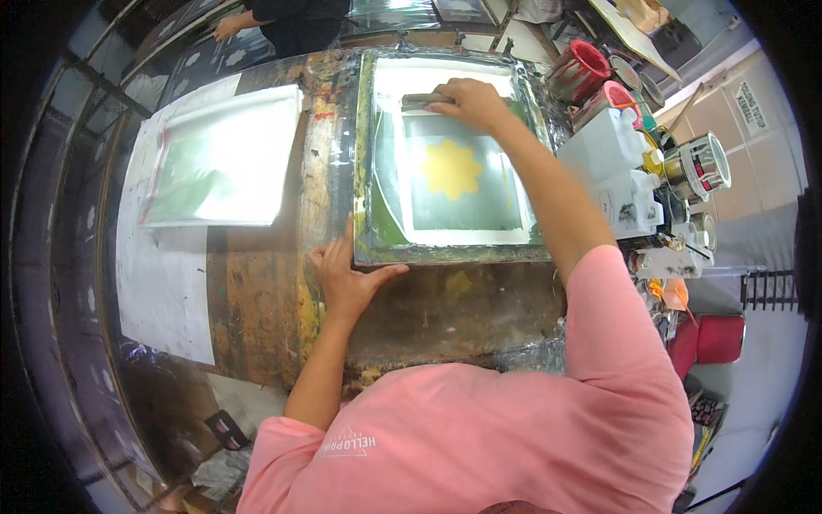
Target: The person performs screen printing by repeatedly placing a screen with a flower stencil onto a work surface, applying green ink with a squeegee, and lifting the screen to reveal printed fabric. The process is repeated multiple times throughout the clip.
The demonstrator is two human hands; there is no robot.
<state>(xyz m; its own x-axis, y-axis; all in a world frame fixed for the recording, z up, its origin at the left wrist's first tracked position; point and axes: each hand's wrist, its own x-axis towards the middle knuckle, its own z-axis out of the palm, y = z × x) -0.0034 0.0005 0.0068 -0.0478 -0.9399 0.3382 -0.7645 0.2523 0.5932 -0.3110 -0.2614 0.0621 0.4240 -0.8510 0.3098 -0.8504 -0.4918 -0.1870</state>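
A screen printing frame (454,254) lies flat on the stained table, its mesh showing a yellow flower shape (450,170). My right hand (469,103) is closed around a squeegee (419,101) at the far part of the mesh. At the frame's near left corner rests my left hand (344,272), thumb and fingers spread against its edges. To the left lies a stack of clear, glossy sheets (227,163) on white paper (167,283).
Paint cans (579,70) and white plastic jugs (629,201) crowd the table's right side. A metal rack (64,214) stands at the left. Beyond the table, another person's hand (229,27) shows near sheets with pale flower shapes. A red chair (719,339) is at the right.
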